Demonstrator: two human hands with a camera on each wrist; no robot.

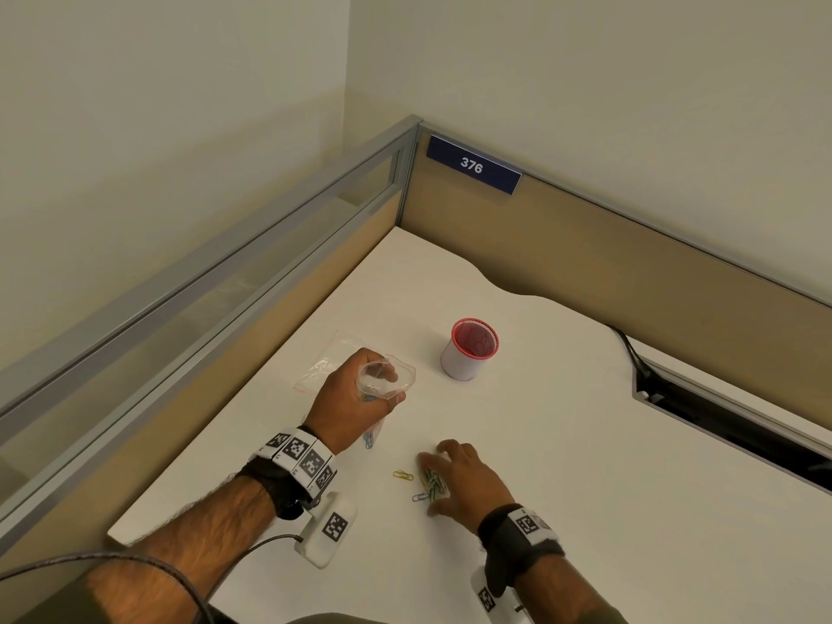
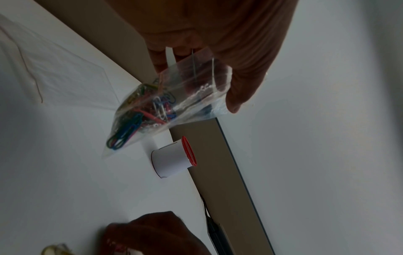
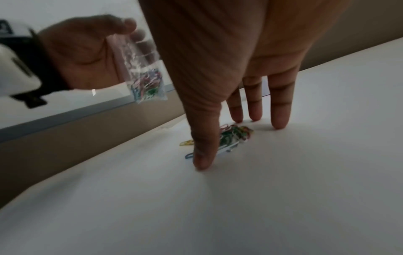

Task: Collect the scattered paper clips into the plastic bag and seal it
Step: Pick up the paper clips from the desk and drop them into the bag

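Note:
My left hand (image 1: 391, 385) pinches a small clear plastic bag (image 1: 403, 376) near its open mouth and holds it above the white desk (image 1: 562, 443). In the left wrist view the bag (image 2: 152, 110) hangs down with several coloured paper clips bunched in its bottom. My right hand (image 1: 427, 484) is lower right of it. Its straight fingers (image 3: 279, 112) and thumb touch the desk on either side of a small pile of paper clips (image 3: 235, 133). A yellow clip (image 1: 403, 476) and a blue clip (image 1: 419, 497) lie loose just left of the pile.
A second, flat clear bag (image 1: 324, 358) with a red strip lies on the desk behind my left hand. A white cup with a red rim (image 1: 468, 353) stands upright beyond both hands. Partition walls (image 1: 585, 245) close the left and back; a cable slot (image 1: 720, 421) opens at the right.

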